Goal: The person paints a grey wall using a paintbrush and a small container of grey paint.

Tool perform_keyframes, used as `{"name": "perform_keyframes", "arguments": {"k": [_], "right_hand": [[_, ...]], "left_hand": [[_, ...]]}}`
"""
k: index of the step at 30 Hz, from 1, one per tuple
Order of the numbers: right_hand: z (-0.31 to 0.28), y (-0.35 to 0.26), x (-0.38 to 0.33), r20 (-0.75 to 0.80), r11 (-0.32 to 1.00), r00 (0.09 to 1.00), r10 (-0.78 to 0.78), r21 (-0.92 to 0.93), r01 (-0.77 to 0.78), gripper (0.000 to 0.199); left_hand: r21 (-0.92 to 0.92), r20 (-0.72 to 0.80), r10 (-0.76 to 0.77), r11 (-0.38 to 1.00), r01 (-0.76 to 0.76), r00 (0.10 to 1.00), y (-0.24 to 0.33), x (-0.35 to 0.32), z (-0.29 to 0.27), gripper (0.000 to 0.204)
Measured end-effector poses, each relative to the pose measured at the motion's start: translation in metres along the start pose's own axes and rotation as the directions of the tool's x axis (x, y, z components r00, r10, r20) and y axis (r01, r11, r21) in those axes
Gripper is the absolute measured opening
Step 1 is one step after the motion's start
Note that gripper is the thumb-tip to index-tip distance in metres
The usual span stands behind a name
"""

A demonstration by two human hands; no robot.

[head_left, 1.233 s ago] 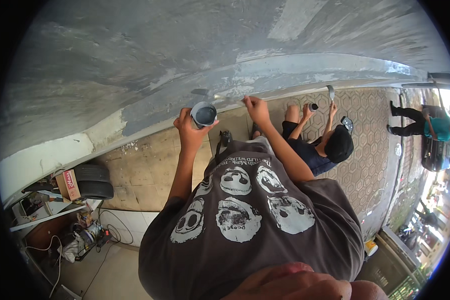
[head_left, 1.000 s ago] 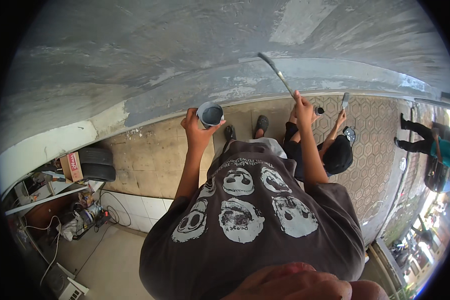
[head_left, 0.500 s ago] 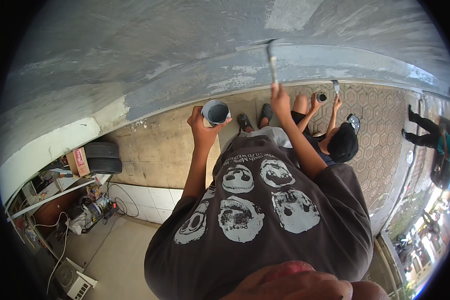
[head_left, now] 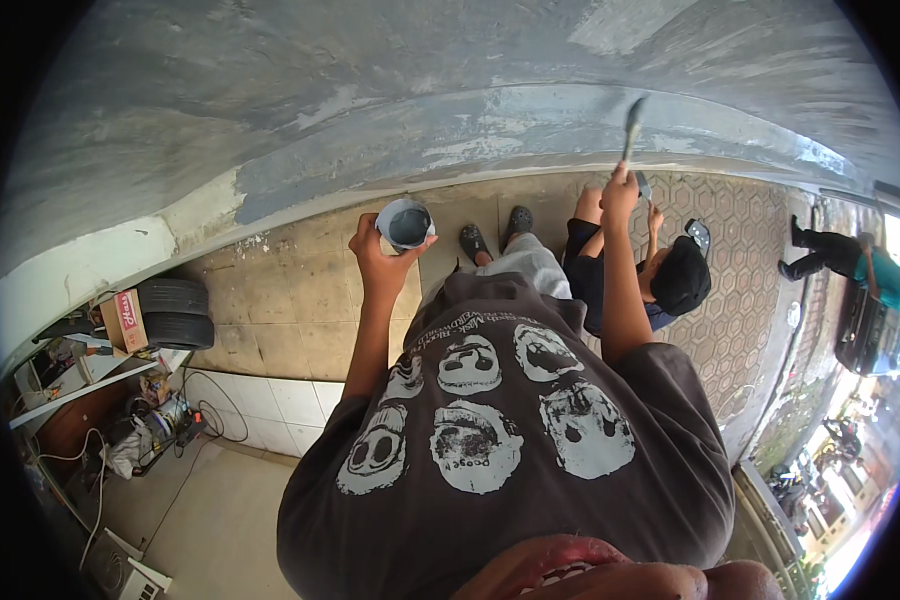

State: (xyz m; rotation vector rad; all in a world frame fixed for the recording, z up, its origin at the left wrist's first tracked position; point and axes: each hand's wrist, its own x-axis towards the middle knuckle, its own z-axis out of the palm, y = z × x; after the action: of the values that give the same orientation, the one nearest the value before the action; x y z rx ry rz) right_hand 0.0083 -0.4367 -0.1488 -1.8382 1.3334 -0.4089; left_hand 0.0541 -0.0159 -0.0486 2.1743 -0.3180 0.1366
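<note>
My left hand point(head_left: 382, 258) is wrapped round a small cup of dark grey paint point(head_left: 407, 224), its open top facing up. My right hand point(head_left: 620, 194) grips the handle of a paintbrush point(head_left: 632, 126). The brush head, dark and slightly blurred, is in front of the lighter grey band low on the wall point(head_left: 370, 130); I cannot tell if it touches. Streaky grey paint covers most of this wall, with a pale patch toward the left.
Close on my right crouches a co-worker in a black cap point(head_left: 682, 280), holding a flat brush point(head_left: 644, 186). Tyres point(head_left: 178, 314), a cardboard box point(head_left: 125, 322) and a cluttered shelf stand at left. Another person in teal point(head_left: 878, 272) is at far right.
My right hand and the paintbrush have moved right along the wall, now overlapping the co-worker's hands in view. My left hand still holds the paint cup. The view has shifted slightly.
</note>
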Motion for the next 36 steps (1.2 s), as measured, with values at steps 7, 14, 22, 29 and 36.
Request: {"name": "perform_keyframes", "arguments": {"k": [7, 14, 22, 29, 36], "right_hand": [[0.065, 0.001, -0.004, 0.130, 0.992, 0.990, -0.055, 0.119, 0.040, 0.044], [0.076, -0.045, -0.134, 0.658, 0.920, 0.671, -0.342, 0.088, 0.382, 0.055], [0.041, 0.049, 0.039, 0.060, 0.941, 0.943, -0.328, -0.066, 0.332, 0.054], [0.019, 0.039, 0.054, 0.082, 0.920, 0.984, 0.158, 0.351, -0.177, 0.045], [0.063, -0.041, -0.061, 0.546, 0.886, 0.837, 0.034, 0.371, -0.278, 0.042]], "left_hand": [[-0.051, 0.026, 0.037, 0.998, -0.036, 0.999, 0.002, 0.004, -0.005, 0.059], [-0.087, 0.019, 0.026, 0.996, -0.024, 0.999, 0.014, 0.006, -0.011, 0.059], [-0.045, -0.029, 0.068, 0.997, -0.069, 0.997, 0.016, 0.006, -0.020, 0.058], [0.006, -0.088, 0.039, 0.999, -0.039, 0.995, 0.001, -0.019, -0.029, 0.058], [-0.086, -0.083, 0.020, 0.996, -0.028, 0.996, 0.014, -0.015, -0.019, 0.059]]}}
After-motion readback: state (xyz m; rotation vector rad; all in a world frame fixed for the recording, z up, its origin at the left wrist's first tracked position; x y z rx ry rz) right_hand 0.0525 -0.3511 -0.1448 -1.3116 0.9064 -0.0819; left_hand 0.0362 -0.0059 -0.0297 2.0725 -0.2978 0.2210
